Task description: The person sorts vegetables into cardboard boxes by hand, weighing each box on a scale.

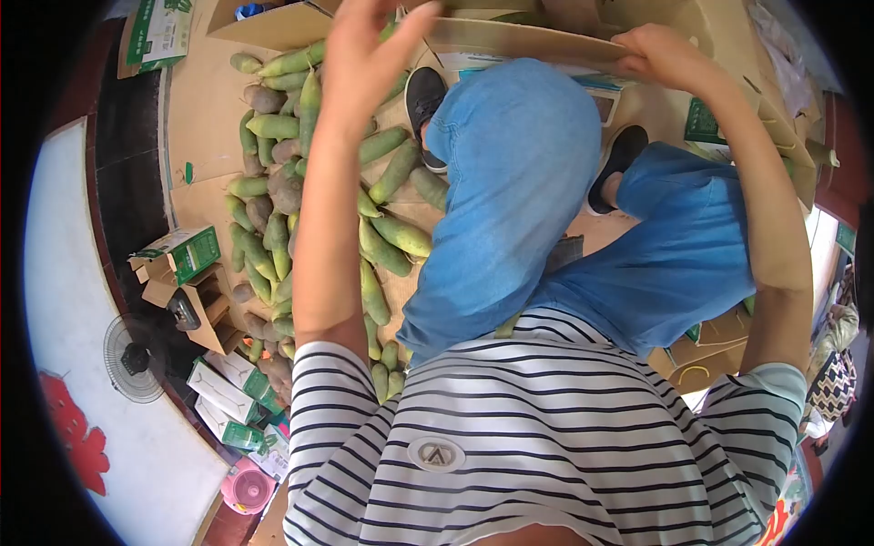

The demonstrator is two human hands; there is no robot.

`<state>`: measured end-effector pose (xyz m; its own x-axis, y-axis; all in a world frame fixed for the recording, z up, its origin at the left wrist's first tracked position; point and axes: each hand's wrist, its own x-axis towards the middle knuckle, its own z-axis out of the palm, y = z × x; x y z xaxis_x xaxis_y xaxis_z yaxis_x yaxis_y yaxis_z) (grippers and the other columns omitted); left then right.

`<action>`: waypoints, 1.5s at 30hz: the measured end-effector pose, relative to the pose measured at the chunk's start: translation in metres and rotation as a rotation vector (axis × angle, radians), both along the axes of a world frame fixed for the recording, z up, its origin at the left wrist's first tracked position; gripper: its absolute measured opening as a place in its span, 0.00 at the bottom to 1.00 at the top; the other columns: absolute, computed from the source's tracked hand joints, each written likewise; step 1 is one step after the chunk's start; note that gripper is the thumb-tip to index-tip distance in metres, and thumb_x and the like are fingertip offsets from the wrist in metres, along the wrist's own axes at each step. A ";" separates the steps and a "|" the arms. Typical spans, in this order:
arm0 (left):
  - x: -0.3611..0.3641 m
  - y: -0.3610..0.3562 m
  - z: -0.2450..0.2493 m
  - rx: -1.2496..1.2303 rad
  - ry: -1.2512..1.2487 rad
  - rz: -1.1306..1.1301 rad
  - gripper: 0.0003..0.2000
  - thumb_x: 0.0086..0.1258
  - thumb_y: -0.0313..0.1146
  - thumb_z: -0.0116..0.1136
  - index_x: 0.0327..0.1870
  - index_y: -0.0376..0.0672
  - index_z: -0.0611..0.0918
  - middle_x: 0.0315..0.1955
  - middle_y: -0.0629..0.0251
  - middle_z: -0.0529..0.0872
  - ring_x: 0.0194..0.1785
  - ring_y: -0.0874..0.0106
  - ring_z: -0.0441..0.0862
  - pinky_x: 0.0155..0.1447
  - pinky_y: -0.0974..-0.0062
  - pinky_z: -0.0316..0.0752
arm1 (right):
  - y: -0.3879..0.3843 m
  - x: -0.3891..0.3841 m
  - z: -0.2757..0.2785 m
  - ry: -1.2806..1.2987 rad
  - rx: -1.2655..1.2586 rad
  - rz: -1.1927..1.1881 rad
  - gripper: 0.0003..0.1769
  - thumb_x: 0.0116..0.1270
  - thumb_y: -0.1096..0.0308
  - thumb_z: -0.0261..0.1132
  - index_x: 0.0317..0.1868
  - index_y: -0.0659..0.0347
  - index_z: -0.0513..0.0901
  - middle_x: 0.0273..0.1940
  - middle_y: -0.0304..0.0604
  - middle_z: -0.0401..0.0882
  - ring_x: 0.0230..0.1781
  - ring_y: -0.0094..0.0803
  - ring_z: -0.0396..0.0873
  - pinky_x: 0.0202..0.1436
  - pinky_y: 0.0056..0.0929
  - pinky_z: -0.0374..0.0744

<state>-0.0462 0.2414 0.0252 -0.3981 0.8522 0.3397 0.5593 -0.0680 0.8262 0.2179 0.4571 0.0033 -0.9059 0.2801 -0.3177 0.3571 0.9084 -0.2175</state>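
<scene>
I sit in blue jeans and a striped shirt, with both arms stretched forward to a brown cardboard box flap [519,41] above my knees. My right hand [660,55] grips the flap's right end, fingers curled over its edge. At the flap's left end, my left hand [369,50] has its fingers spread and the thumb touching the edge. A heap of long green and brown vegetables [273,182] lies on cardboard sheets on the floor, under my left arm. My black shoes [423,96] rest beside the heap.
Green-and-white cartons [182,253] stand and lie at the left, some open. Past them sit a floor fan [132,357] and a small pink fan [246,487]. More flat cartons [706,118] are at the right, with a patterned bag [833,382] by the edge.
</scene>
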 end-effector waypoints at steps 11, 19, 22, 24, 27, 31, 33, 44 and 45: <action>0.007 -0.299 -0.252 -1.533 -0.507 0.469 0.28 0.58 0.56 0.62 0.37 0.33 0.80 0.30 0.52 0.84 0.32 0.62 0.83 0.38 0.62 0.76 | 0.004 0.006 0.007 -0.012 -0.002 -0.005 0.11 0.60 0.66 0.61 0.41 0.61 0.78 0.34 0.52 0.79 0.39 0.51 0.76 0.41 0.44 0.73; 0.063 -0.305 -0.323 -1.053 -1.336 0.932 0.32 0.57 0.53 0.65 0.54 0.36 0.73 0.46 0.53 0.79 0.46 0.58 0.78 0.49 0.57 0.75 | -0.009 -0.011 0.021 -0.102 0.054 -0.040 0.13 0.62 0.66 0.60 0.46 0.61 0.79 0.39 0.52 0.79 0.43 0.50 0.76 0.45 0.42 0.74; 0.062 -0.302 -0.328 -1.019 -1.373 0.957 0.27 0.59 0.52 0.63 0.50 0.38 0.74 0.44 0.55 0.80 0.41 0.62 0.79 0.42 0.63 0.76 | -0.003 -0.007 0.009 -0.052 0.062 -0.037 0.14 0.62 0.66 0.60 0.46 0.61 0.78 0.40 0.52 0.79 0.44 0.49 0.76 0.45 0.42 0.74; 0.061 -0.300 -0.321 -0.848 -1.584 0.851 0.25 0.60 0.53 0.60 0.47 0.40 0.74 0.40 0.57 0.80 0.37 0.65 0.79 0.36 0.68 0.76 | 0.002 -0.002 0.003 -0.006 0.077 -0.033 0.15 0.61 0.65 0.61 0.48 0.61 0.78 0.40 0.52 0.80 0.44 0.49 0.76 0.45 0.42 0.74; 0.050 -0.283 -0.253 -0.551 -1.920 0.833 0.24 0.61 0.55 0.56 0.43 0.42 0.75 0.32 0.61 0.80 0.30 0.68 0.78 0.30 0.74 0.72 | 0.001 -0.007 0.007 -0.105 0.059 -0.061 0.16 0.60 0.65 0.62 0.48 0.61 0.78 0.39 0.51 0.80 0.45 0.49 0.76 0.46 0.43 0.74; 0.052 -0.249 -0.174 -0.464 -2.028 0.748 0.25 0.61 0.57 0.54 0.43 0.42 0.75 0.28 0.61 0.79 0.28 0.68 0.77 0.30 0.75 0.72 | 0.004 0.005 0.001 0.048 0.104 0.013 0.16 0.60 0.66 0.61 0.48 0.62 0.78 0.40 0.52 0.79 0.45 0.49 0.76 0.47 0.43 0.74; 0.067 -0.226 -0.142 -0.460 -1.785 0.608 0.25 0.61 0.58 0.54 0.42 0.42 0.76 0.29 0.60 0.79 0.29 0.67 0.77 0.30 0.76 0.71 | -0.001 0.003 -0.001 0.110 0.121 -0.021 0.13 0.58 0.67 0.63 0.43 0.61 0.80 0.38 0.51 0.80 0.45 0.47 0.77 0.48 0.44 0.74; 0.044 -0.034 0.053 0.003 -0.002 0.235 0.26 0.57 0.38 0.66 0.55 0.35 0.73 0.44 0.61 0.80 0.44 0.71 0.77 0.50 0.74 0.72 | -0.005 -0.005 0.012 -0.126 0.035 -0.071 0.11 0.58 0.67 0.62 0.39 0.63 0.77 0.36 0.52 0.79 0.43 0.49 0.76 0.45 0.44 0.74; 0.045 -0.020 0.058 0.001 0.069 0.198 0.27 0.56 0.38 0.67 0.55 0.34 0.73 0.43 0.60 0.80 0.45 0.70 0.77 0.50 0.73 0.72 | -0.004 -0.005 0.010 -0.130 0.031 -0.073 0.11 0.58 0.67 0.62 0.40 0.63 0.77 0.37 0.52 0.79 0.43 0.49 0.76 0.45 0.44 0.74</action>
<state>-0.0015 0.2212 0.0835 -0.5337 0.7592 0.3726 0.6169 0.0480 0.7856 0.2127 0.4527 0.0137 -0.8344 0.3554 -0.4211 0.4460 0.8845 -0.1371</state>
